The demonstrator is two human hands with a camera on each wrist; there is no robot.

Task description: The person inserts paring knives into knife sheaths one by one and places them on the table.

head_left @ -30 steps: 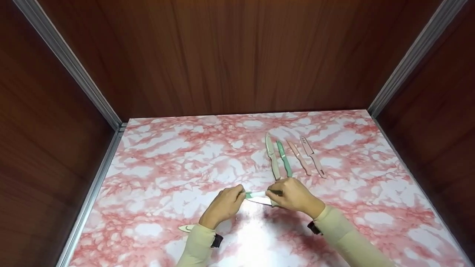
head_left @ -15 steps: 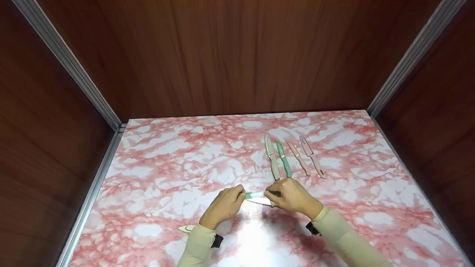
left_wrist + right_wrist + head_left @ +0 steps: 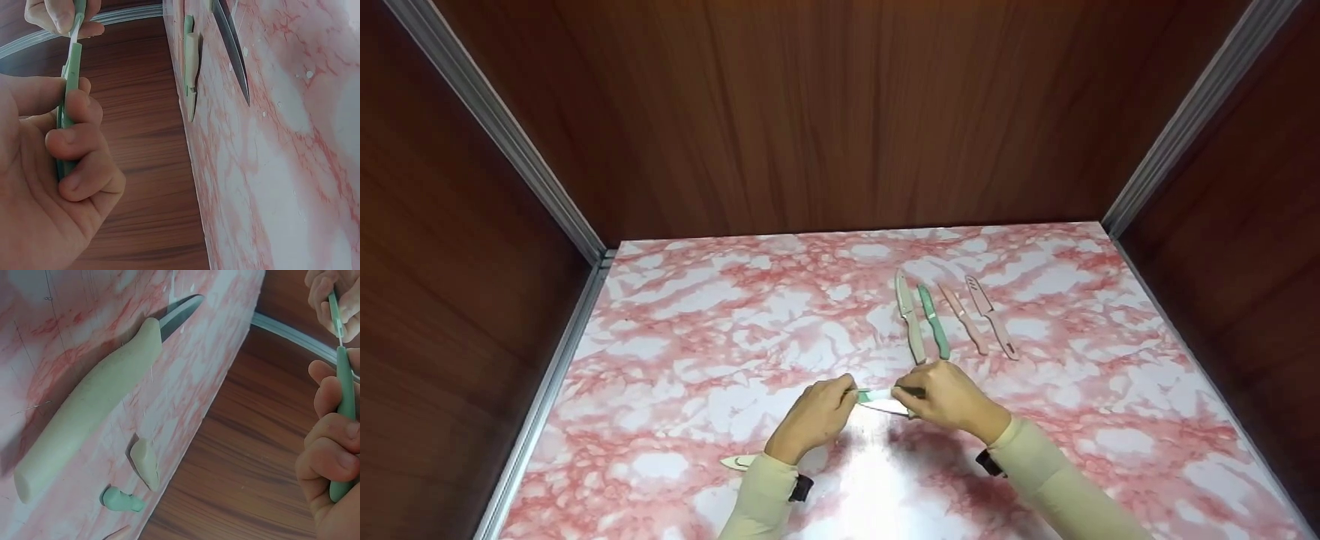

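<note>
My left hand (image 3: 814, 414) grips a green knife sheath (image 3: 72, 84), fingers curled round it. My right hand (image 3: 954, 399) holds the green handle (image 3: 346, 377) of a knife, its fingers wrapped about it. A short stretch of pale blade (image 3: 880, 393) shows between the two hands, its tip end inside the sheath. Below them an unsheathed knife with a cream handle (image 3: 90, 396) lies on the table; in the head view its bare blade (image 3: 887, 406) shows and my right hand hides most of the handle. A cream sheath (image 3: 736, 462) lies by my left sleeve, partly covered.
Beyond my right hand several knives lie side by side: a cream one (image 3: 910, 319), a green one (image 3: 934, 322), a pink one (image 3: 964, 320) and another pink one (image 3: 994, 319) with slots. Dark wood-grain panels (image 3: 840, 120) enclose the pink marbled table (image 3: 697, 337).
My right hand has shifted slightly left toward my left hand, and a little less blade shows between them. My left hand and the things on the table look unchanged.
</note>
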